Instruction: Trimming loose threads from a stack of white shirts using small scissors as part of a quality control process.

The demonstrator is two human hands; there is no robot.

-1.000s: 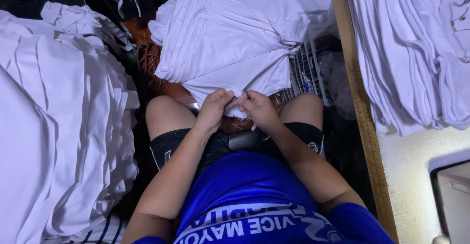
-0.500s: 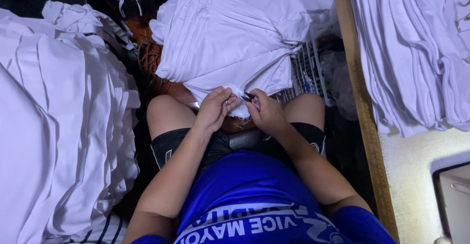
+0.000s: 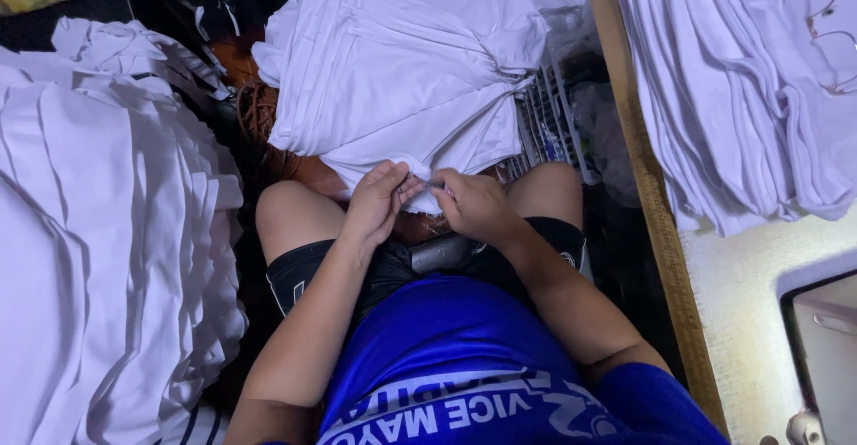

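My left hand (image 3: 375,202) pinches the near edge of the white garment (image 3: 393,79) that lies bunched over my knees, thumb and fingers closed on a fold of cloth. My right hand (image 3: 473,206) sits just beside it at three o'clock, knuckles up, fingers curled tight around a small thin tool (image 3: 435,183). Only a short greyish tip shows between the two hands, and I cannot tell for sure what kind of tool it is. That tip points toward nine o'clock, at my left fingertips, so its long axis runs roughly from three to nine across my lap. It meets the cloth right where my left hand holds the fold.

The garment spreads away from my hands toward twelve o'clock, its pleats and folds fanning from the gathered hem near me out to the wider far end, so its long axis runs from six to twelve.

At nine o'clock a big stack of white clothes (image 3: 98,257) fills the side of the view. At two o'clock another heap of white cloth (image 3: 741,97) lies on a table with a wooden edge (image 3: 656,222). A wire basket (image 3: 549,124) peeks out beside my right knee, under the garment's far corner.
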